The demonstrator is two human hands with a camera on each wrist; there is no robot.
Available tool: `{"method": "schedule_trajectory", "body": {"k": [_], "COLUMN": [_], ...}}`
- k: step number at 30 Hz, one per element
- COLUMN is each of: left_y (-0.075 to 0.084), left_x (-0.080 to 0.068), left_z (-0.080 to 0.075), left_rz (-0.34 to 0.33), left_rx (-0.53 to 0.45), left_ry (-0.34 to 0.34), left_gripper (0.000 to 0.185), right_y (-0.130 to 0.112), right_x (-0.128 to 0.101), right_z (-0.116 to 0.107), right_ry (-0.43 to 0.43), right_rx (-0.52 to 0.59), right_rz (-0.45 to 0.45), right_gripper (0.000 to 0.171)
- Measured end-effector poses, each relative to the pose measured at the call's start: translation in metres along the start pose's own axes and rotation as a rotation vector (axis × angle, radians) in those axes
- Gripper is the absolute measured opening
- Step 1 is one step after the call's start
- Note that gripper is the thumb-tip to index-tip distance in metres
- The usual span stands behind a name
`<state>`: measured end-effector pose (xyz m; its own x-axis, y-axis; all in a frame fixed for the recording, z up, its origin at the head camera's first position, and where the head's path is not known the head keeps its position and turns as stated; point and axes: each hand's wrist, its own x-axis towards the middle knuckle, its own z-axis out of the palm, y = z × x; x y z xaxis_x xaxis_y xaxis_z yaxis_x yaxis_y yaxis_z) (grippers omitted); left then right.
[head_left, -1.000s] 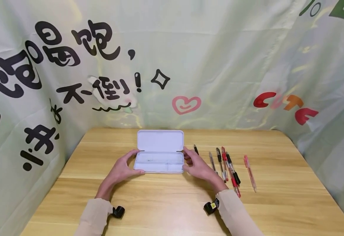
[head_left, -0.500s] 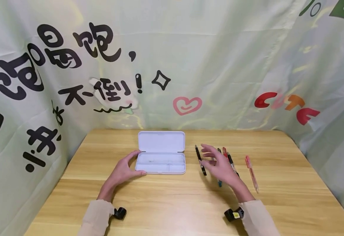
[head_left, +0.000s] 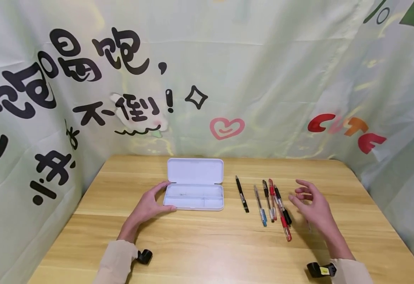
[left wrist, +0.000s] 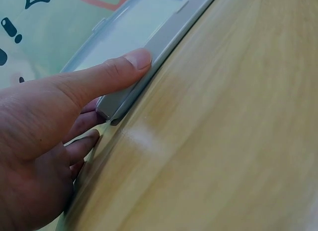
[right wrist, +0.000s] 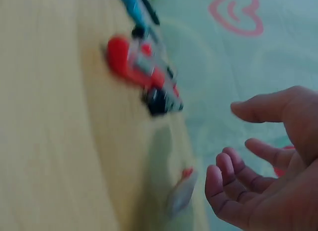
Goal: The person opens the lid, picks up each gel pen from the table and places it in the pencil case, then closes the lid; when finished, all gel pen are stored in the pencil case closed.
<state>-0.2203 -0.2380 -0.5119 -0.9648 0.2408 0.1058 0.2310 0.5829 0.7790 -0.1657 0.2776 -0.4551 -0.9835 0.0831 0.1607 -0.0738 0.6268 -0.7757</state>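
Observation:
A white pencil case (head_left: 195,171) stands with its lid raised, its divided tray showing no pens. My left hand (head_left: 151,204) grips its left end; in the left wrist view the thumb (left wrist: 112,74) lies along the front wall and the other fingers reach round the end. Over at the right, my right hand (head_left: 313,203) hovers with fingers loosely spread, nothing in them. Below it lies a pen (right wrist: 182,193), blurred in the right wrist view and mostly hidden by the hand in the head view.
Between case and right hand lie a black pen (head_left: 242,194), a clear pen with a blue end (head_left: 260,206) and a cluster of red and black pens (head_left: 281,209). The wooden table (head_left: 207,248) ends at a printed curtain (head_left: 263,79) behind.
My right hand has left the case's right end and travelled right, past the cluster of pens, to above the rightmost pen. My left hand has stayed on the case.

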Motion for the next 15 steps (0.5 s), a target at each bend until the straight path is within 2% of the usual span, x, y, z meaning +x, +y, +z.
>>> {"method": "schedule_trajectory", "body": {"k": [3,8,11,15], "left_y": [0.000,-0.002,-0.001,0.001], "left_x": [-0.001,-0.002,-0.002,0.001], "left_z": [0.001,0.003,0.003,0.000], "left_rz": [0.001,-0.008,-0.011,-0.003], "left_rx": [-0.004,0.010,0.019,0.017], "left_ry": [-0.002,-0.004,-0.005,-0.003], "left_gripper": [0.094,0.095,0.095,0.095], "right_y": [0.016,0.033,0.036,0.035], "right_x": [-0.001,0.000,0.000,0.000], "right_z": [-0.006,-0.012,-0.012,-0.012], "right_ry": [0.011,-0.056,-0.085,-0.071], "right_rx": [-0.054,-0.120,-0.151,-0.196], "right_rz": [0.066,0.113,0.121,0.122], "right_gripper": [0.064,0.064,0.057,0.044]}}
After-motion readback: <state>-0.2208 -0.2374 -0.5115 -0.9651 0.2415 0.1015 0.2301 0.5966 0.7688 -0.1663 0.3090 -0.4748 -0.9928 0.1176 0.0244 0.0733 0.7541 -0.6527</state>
